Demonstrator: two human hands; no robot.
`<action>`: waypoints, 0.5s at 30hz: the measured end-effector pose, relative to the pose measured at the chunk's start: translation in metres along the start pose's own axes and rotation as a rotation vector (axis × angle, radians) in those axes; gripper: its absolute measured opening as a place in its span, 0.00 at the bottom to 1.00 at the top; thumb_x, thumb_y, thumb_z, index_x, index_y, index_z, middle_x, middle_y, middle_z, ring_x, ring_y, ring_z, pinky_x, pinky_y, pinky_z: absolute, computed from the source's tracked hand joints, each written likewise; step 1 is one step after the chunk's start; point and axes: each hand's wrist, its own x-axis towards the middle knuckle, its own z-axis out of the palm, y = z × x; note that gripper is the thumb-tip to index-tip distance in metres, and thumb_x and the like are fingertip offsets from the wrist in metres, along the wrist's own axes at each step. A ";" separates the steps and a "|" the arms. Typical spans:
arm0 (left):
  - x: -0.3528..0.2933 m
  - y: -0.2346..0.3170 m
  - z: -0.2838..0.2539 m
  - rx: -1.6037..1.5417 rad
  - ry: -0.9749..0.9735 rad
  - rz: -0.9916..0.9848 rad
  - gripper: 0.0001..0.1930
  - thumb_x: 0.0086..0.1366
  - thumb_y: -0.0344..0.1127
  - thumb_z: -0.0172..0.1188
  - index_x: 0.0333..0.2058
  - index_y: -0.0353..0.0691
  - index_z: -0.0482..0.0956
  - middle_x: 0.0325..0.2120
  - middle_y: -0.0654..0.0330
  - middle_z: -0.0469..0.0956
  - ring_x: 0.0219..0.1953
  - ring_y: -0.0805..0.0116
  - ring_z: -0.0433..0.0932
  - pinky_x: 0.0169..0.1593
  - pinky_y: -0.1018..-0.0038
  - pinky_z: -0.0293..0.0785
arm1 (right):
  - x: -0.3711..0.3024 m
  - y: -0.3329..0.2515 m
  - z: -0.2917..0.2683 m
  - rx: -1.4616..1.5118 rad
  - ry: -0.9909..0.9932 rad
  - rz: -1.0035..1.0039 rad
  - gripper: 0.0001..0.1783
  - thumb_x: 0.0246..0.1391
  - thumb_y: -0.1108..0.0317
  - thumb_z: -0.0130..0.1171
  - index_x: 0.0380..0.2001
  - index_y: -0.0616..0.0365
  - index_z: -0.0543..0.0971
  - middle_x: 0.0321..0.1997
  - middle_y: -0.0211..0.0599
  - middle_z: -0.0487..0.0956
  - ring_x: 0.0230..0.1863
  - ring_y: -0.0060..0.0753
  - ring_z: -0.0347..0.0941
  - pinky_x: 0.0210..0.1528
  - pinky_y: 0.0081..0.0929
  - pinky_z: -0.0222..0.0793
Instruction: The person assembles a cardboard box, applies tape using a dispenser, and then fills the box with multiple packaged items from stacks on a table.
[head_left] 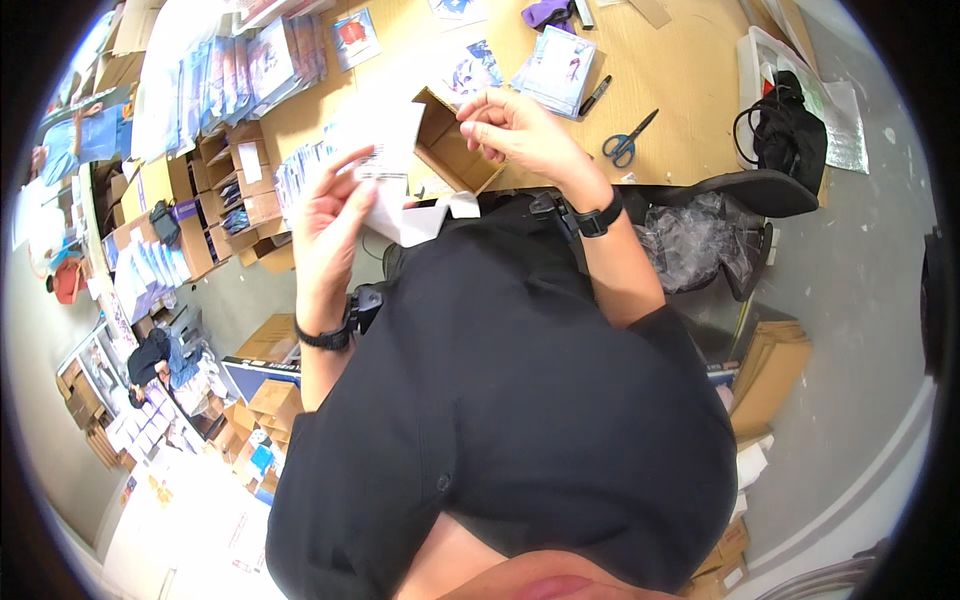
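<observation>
While a person in blue point(88, 135) stands at the far left and another in a dark top point(152, 352) bends over farther down the room, cardboard cartons point(205, 205) crowd the space between them and the workbench point(660, 70). On the bench's left side stand blue-and-white picture packets point(235, 80), packed upright in a row. Next comes the left hand point(332, 210), thumb and fingers pinched on a white printed sheet point(395, 135) (folded below, it seems, though glare washes out much of it). That sheet is held at the bench's near edge, just left of an open cardboard box point(450, 145). The right hand point(525, 135) hovers by the box's right side, well apart from the left, its fingers loosely curled and parted from the thumb with nothing visible in them. Beyond it lie a stack of picture cards point(560, 70), a black marker point(595, 95) and blue-handled scissors point(622, 148). Farther right, a black pouch point(788, 130) sits against a white plastic bin point(748, 110), and clear plastic wrap point(690, 240) rests on a black chair point(765, 195).
</observation>
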 end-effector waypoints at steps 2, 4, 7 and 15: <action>0.000 -0.002 -0.008 -0.005 0.082 -0.008 0.23 0.73 0.23 0.60 0.65 0.33 0.74 0.49 0.55 0.86 0.50 0.75 0.82 0.59 0.77 0.73 | 0.005 0.034 -0.013 0.005 0.052 0.088 0.13 0.69 0.63 0.63 0.48 0.60 0.81 0.34 0.29 0.85 0.29 0.18 0.77 0.32 0.20 0.73; 0.000 -0.004 -0.015 0.012 0.155 -0.005 0.23 0.73 0.22 0.59 0.66 0.33 0.74 0.49 0.56 0.86 0.49 0.77 0.82 0.58 0.78 0.73 | 0.012 0.071 -0.034 -0.035 0.133 0.172 0.14 0.67 0.63 0.64 0.49 0.61 0.81 0.34 0.30 0.85 0.29 0.18 0.77 0.33 0.20 0.74; 0.004 -0.005 -0.018 -0.009 0.204 -0.017 0.25 0.74 0.23 0.59 0.68 0.34 0.72 0.48 0.57 0.86 0.48 0.80 0.81 0.56 0.82 0.72 | 0.022 0.137 -0.076 -0.196 0.289 0.243 0.16 0.64 0.64 0.66 0.50 0.63 0.81 0.35 0.32 0.85 0.30 0.20 0.79 0.33 0.21 0.74; 0.006 0.005 -0.009 -0.032 0.188 0.025 0.28 0.74 0.21 0.56 0.71 0.35 0.67 0.54 0.53 0.84 0.53 0.74 0.82 0.58 0.79 0.73 | 0.033 0.119 -0.084 -0.130 0.356 0.202 0.16 0.64 0.65 0.65 0.51 0.62 0.82 0.36 0.33 0.85 0.33 0.20 0.80 0.35 0.22 0.76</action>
